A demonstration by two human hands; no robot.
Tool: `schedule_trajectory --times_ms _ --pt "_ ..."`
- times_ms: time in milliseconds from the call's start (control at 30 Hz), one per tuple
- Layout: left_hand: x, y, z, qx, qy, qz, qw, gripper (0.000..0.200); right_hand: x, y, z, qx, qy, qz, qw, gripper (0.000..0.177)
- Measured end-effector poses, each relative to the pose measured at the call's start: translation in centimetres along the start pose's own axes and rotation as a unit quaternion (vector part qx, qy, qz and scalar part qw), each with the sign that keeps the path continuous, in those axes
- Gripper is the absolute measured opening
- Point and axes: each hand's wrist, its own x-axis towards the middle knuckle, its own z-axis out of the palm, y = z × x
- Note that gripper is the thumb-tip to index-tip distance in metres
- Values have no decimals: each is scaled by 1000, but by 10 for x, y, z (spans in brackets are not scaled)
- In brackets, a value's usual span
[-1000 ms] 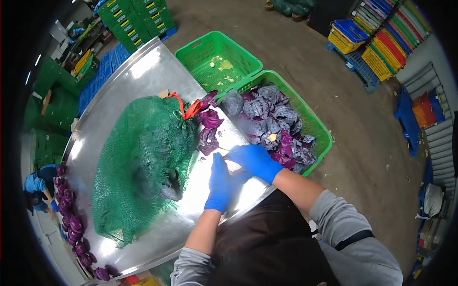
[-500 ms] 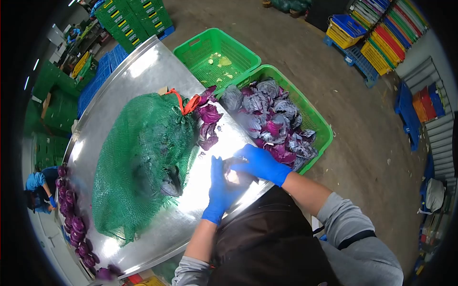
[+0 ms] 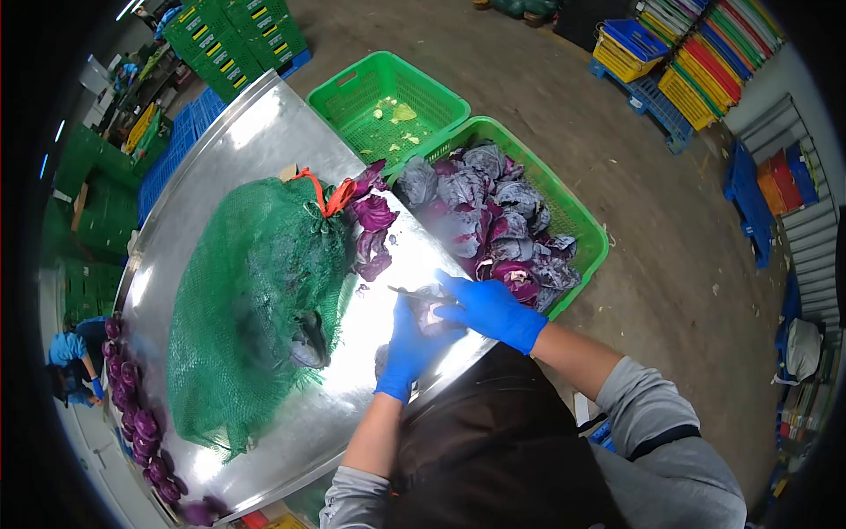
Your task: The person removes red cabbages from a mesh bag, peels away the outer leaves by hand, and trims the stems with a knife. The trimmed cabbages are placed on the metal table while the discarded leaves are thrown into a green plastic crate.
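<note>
Over the near edge of the steel table [image 3: 256,132], my gloved left hand [image 3: 410,344] is closed round a red cabbage [image 3: 430,309], its pale cut part showing between the hands. My right hand [image 3: 498,313], also blue-gloved, grips the cabbage from the right, thumb and forefinger on it. A thin dark edge pokes out near my left fingertips; whether it is a blade or a leaf I cannot make out. Left of my hands lies a green mesh sack [image 3: 256,309] with an orange-red tie [image 3: 330,194] and cabbage inside. Purple leaves [image 3: 374,214] lie beside the sack.
A green crate [image 3: 577,212] full of cabbage leaves adjoins the table on the right. Behind it, another green crate [image 3: 388,84] holds a few pale scraps. Peeled red cabbages [image 3: 132,414] line the table's left edge, where a person in blue [image 3: 70,353] bends.
My right hand has shifted slightly down and right at the cabbage, and the thin dark edge now shows near my left fingertips. The whole view has shifted slightly.
</note>
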Motion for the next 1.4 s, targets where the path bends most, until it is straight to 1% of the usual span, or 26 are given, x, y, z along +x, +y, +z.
schedule_trajectory --times_ms 33,100,167,233,267,367,400,433,500,567,600,667,700,733,767,800,833,900,1033,1100,1133,1200,1233,1267,1300,1400 --pt "2 2 -1 -68 -28 -9 997 59 0 -1 -2 -85 -21 3 996 51" --pt "6 2 -2 -138 -54 -16 989 61 4 -2 2 -70 5 -35 997 48" --pt "2 -11 0 -112 -37 -49 992 68 11 11 12 -50 30 -73 996 45" --pt "-5 -25 1 -85 -19 -78 993 96 31 37 16 83 3 8 997 37" --pt "-6 -29 2 -72 -9 -90 993 113 34 44 14 152 40 78 984 34" --pt "-24 -41 4 64 28 -21 997 112 30 46 13 65 109 32 991 34" --pt "-30 -44 2 41 36 -8 999 109 29 43 3 63 85 103 989 27" --pt "-34 -41 -1 42 35 -9 998 109 30 59 1 -64 109 91 988 30" --pt "-39 -34 -9 -46 35 -26 998 105 27 76 -12 -122 146 182 965 51" --pt "-37 -35 -12 -107 54 -40 992 103 28 51 -22 -176 118 204 956 59" --pt "-31 -27 -13 -134 73 -96 984 103 27 40 -27 -231 97 230 940 69" --pt "-19 -24 -16 -150 81 -162 972 95 13 19 -5 -216 71 23 974 80" --pt "-13 -21 -15 -153 84 -161 971 95 6 12 15 -198 92 -44 975 73" --pt "-8 -17 -15 -160 53 -103 980 71 1 1 22 -267 104 -121 950 64" --pt "-5 -13 -17 -165 19 -45 985 47 0 -6 22 -265 105 -122 951 64" --pt "-5 -2 -21 -98 8 -101 990 43 -3 -21 14 -190 49 -86 977 58" --pt "-2 -2 -21 -98 8 -101 990 43 -4 -29 10 -113 -8 -48 992 53" --pt "1 -1 -17 -210 4 -128 969 38 1 -29 10 -90 -3 -39 995 43" --pt "2 2 -17 -127 -4 -106 986 36 14 -14 5 -55 -15 -76 995 39" --pt "0 -8 -16 -100 16 -90 991 78 11 -6 -1 -6 -47 -90 995 38" --pt "-2 -8 -15 -99 15 -90 991 78 9 -3 -6 -69 -28 -93 993 40" --pt "-5 -5 -12 71 52 -86 992 77 7 -1 -15 -195 10 -99 976 44" --pt "-3 -4 -12 71 51 -85 993 77 4 -5 -14 -195 11 -98 976 44" --pt "2 -4 -12 -83 41 -123 988 47 0 -11 -10 -183 5 -82 980 45" --pt "4 -4 -12 -236 32 -160 958 32 -3 -16 -6 -170 -2 -67 983 47" --pt "0 4 -14 -166 34 -135 976 33 5 -30 -6 -139 -10 -76 987 43"
